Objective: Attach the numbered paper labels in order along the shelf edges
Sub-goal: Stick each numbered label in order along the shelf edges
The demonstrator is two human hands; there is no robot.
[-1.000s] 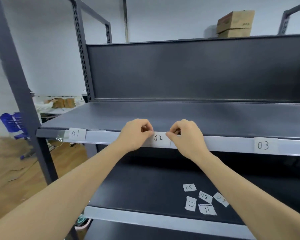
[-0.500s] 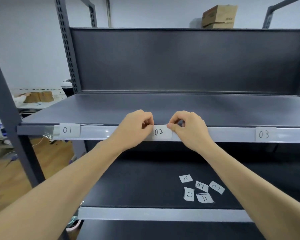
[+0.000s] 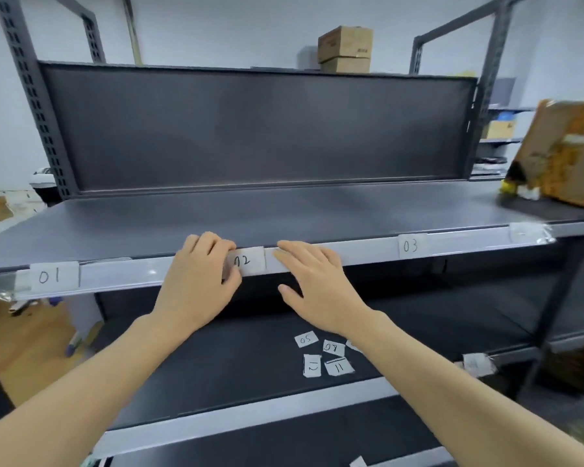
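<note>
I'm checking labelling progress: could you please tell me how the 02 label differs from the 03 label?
The left hand covers part of the 02 label; the 03 label is untouched and fully readable. The 02 label sits mid-edge, the 03 label further right. Both are white handwritten slips on the upper shelf edge.

This looks like a storeroom or small warehouse: a grey steel rack (image 3: 257,129) with perforated uprights (image 3: 36,106) fills the view, and its front shelf edge (image 3: 122,274) carries handwritten numbered labels (image 3: 54,276). Cardboard boxes (image 3: 345,48) sit on top and a worn carton (image 3: 567,153) leans at the right. More shelving (image 3: 501,140) stands beyond against bare white walls (image 3: 216,25).
</note>
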